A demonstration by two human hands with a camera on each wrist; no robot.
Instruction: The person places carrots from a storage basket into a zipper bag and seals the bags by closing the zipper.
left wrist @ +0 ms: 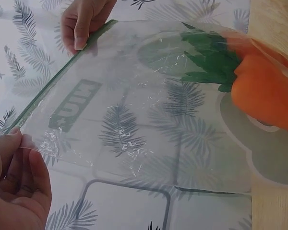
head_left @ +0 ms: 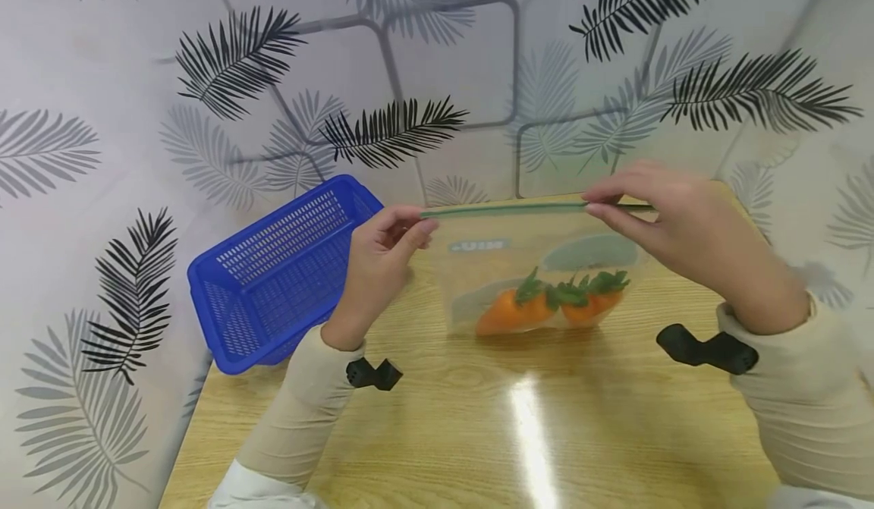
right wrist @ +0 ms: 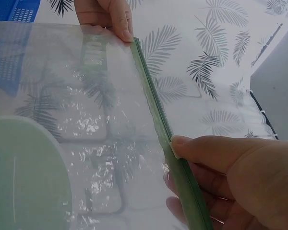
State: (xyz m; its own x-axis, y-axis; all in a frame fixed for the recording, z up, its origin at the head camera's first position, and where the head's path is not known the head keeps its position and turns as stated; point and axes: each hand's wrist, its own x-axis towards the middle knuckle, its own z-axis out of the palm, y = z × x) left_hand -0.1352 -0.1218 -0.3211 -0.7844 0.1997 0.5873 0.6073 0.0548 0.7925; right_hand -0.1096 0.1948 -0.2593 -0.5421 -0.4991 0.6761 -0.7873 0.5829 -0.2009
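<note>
A clear zip bag (head_left: 478,266) with a green strip along its top edge hangs upright above the table. Inside, at the bottom, lie orange carrots (head_left: 517,310) with green leafy tops, also plain in the left wrist view. My left hand (head_left: 385,255) pinches the top left corner between thumb and fingers. Toward the other end, my right hand (head_left: 690,228) pinches the green strip (right wrist: 153,103), thumb on top and fingers beneath. Under that thumb sits a small pale piece, perhaps a slider. Whether the strip is fully closed is hard to see.
A blue plastic basket (head_left: 273,281) with slotted walls stands left of my left hand. Below everything is a wood-grain table (head_left: 437,433). A leaf-patterned white sheet (head_left: 444,61) covers the area behind and left. Black devices are strapped to both wrists.
</note>
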